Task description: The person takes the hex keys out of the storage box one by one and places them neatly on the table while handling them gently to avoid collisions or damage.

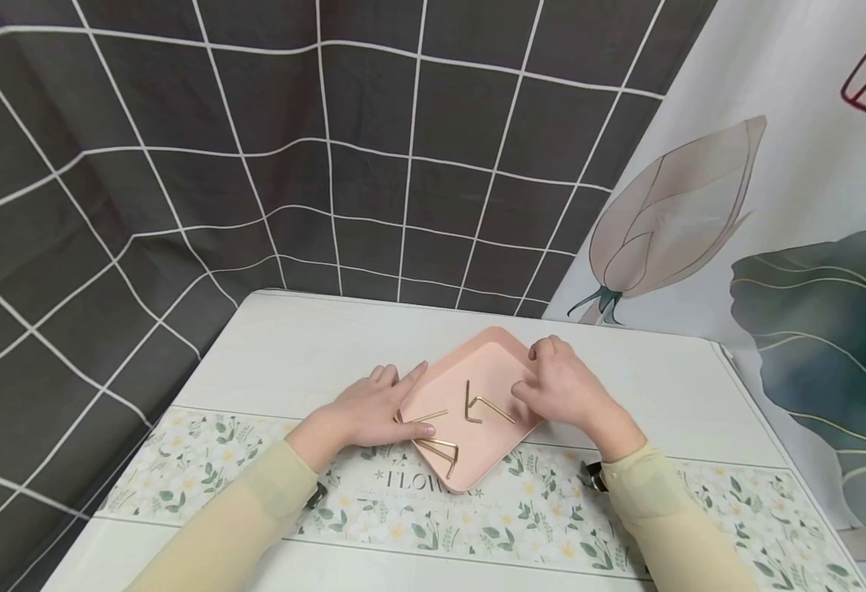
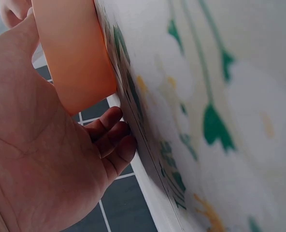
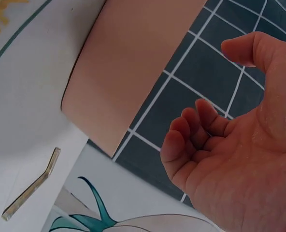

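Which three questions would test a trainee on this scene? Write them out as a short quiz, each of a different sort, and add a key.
1. True or false: the left hand touches the tray.
2. Multiple choice: what is the right hand holding? A) a cup; B) a pen; C) nothing.
3. Fill in "inside" or "outside": in the right wrist view, a bent rod lies ___ the tray.

Key: 1. True, its thumb reaches over the rim. 2. C. 3. Outside.
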Tool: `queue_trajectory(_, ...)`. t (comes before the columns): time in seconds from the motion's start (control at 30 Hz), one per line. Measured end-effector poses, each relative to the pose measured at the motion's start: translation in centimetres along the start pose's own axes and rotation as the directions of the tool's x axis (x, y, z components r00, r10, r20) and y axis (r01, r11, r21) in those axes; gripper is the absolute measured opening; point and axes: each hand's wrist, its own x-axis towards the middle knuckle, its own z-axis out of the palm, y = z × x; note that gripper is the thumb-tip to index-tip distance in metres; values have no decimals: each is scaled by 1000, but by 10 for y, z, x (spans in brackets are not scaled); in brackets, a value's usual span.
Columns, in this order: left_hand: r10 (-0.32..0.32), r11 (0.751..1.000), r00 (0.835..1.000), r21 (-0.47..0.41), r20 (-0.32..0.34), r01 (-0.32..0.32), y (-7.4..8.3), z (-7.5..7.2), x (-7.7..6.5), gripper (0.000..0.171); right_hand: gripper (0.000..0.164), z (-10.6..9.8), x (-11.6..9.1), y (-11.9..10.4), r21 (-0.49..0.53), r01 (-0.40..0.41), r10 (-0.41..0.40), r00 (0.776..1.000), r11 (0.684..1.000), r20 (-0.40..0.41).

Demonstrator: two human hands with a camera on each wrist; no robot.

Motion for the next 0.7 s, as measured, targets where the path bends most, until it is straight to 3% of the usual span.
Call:
queue_trajectory(0.23,-3,1000,1000,13,3,3,0,0,0,112,48,8,1,-7,-37,57,-58,998,998,-16)
queue_trajectory(0.7,-11,1000,1000,6,2,11,-1,0,0,113,57,26,4,-22,-80,85,-80,995,993,60)
